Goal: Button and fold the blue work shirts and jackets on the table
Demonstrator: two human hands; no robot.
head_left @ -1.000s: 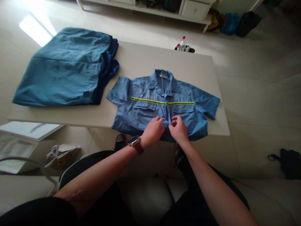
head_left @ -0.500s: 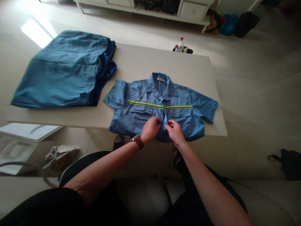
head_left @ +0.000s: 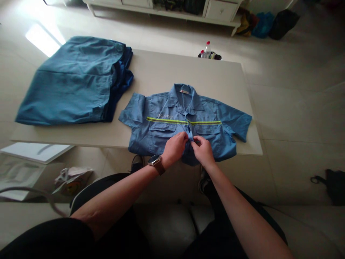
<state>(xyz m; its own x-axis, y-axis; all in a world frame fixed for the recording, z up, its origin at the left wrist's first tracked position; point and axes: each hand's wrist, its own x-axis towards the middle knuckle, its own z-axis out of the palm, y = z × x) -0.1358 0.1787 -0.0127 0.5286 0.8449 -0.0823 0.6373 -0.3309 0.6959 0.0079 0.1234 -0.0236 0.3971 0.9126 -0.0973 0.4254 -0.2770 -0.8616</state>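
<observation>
A light blue short-sleeved work shirt (head_left: 161,129) with a yellow-green reflective stripe lies face up near the front edge of a beige table (head_left: 161,73), collar pointing away from me. Its hem hangs over the table edge. My left hand (head_left: 175,148), a brown-strapped watch on its wrist, pinches the left side of the shirt's front placket below the stripe. My right hand (head_left: 202,151) pinches the right side of the placket. The fingertips of both hands meet at the middle of the shirt front.
A stack of darker blue folded garments (head_left: 75,81) covers the table's left part. Beyond the far edge stand a bottle with a red cap (head_left: 207,49) and a white cabinet (head_left: 221,10). Bags (head_left: 265,23) lie on the floor beyond. A black bag (head_left: 332,185) sits at right.
Both hands have stayed together at the shirt's placket, shifting slightly up the front. The shirt's lower front has bunched a little between them.
</observation>
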